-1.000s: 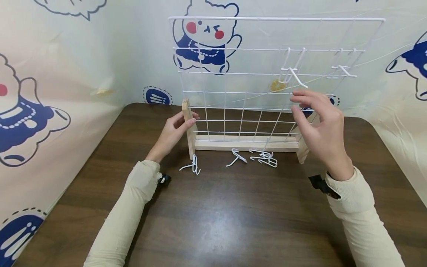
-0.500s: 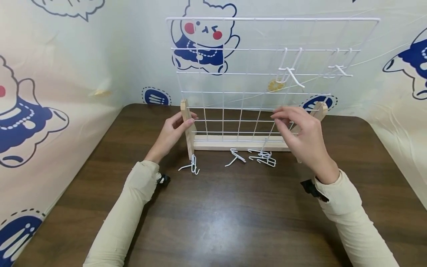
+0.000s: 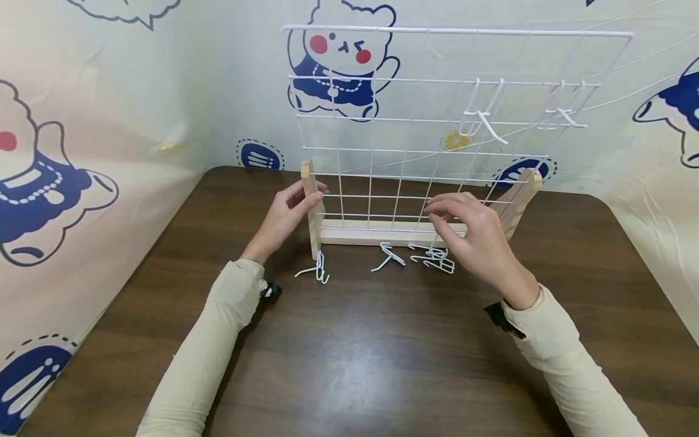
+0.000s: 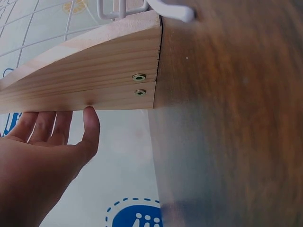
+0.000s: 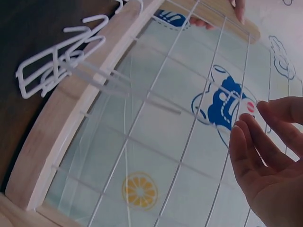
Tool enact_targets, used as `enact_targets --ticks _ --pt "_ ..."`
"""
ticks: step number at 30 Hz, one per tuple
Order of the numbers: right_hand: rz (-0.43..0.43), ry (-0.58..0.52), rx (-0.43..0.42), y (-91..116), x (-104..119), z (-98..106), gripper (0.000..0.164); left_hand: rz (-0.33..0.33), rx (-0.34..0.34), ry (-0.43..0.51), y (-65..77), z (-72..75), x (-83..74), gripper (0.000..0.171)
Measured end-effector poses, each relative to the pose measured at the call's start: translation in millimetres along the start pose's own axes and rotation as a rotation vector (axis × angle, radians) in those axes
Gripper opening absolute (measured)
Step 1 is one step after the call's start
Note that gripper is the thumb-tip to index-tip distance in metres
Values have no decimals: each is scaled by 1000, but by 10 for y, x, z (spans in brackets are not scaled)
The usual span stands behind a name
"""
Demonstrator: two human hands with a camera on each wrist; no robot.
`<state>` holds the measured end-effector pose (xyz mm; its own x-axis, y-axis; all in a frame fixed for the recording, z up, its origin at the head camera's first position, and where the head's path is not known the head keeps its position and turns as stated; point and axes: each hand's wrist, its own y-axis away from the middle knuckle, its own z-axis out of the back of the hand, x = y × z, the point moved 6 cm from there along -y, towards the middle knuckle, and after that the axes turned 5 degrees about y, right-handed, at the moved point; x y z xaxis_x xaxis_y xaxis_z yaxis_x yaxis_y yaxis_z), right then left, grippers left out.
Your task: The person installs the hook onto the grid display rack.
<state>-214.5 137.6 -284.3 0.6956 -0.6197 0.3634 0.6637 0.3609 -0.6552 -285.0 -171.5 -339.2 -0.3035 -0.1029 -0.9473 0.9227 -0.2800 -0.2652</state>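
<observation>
A white wire grid rack (image 3: 415, 29) stands in a pale wooden base. My left hand (image 3: 285, 213) grips its left wooden end piece (image 3: 312, 224); in the left wrist view the thumb and fingers (image 4: 89, 124) meet the edge of that wood. Bent-fingered and holding nothing, my right hand (image 3: 474, 240) hovers before the lower right part of the grid. Below and left of it lies a small pile of white wire hooks (image 3: 435, 260), seen larger as hooks (image 5: 57, 66) in the right wrist view. Two more hooks hang high on the grid, a nearer one (image 3: 483, 116) and one farther right (image 3: 565, 116).
A single hook (image 3: 388, 256) lies left of the pile, and another hook (image 3: 318, 268) sits by the left end piece. The right end piece (image 3: 519, 200) rises behind my right hand. A brown wooden table (image 3: 360, 364) carries everything, with a printed cloth (image 3: 180, 91) behind.
My right hand has moved down and left, from beside the hanging hook to above the pile of hooks. My left hand stays at the end piece.
</observation>
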Motion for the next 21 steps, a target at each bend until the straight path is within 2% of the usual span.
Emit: enact_targets --ticks 5,13,21 --pt "12 -9 40 -12 73 -71 12 0 -2 9 0 -5 -7 37" --pt "38 -34 46 -58 176 -139 12 -1 2 28 -1 -20 3 37" --pt "99 -84 56 -119 281 -261 11 -2 -1 21 3 -4 13 36"
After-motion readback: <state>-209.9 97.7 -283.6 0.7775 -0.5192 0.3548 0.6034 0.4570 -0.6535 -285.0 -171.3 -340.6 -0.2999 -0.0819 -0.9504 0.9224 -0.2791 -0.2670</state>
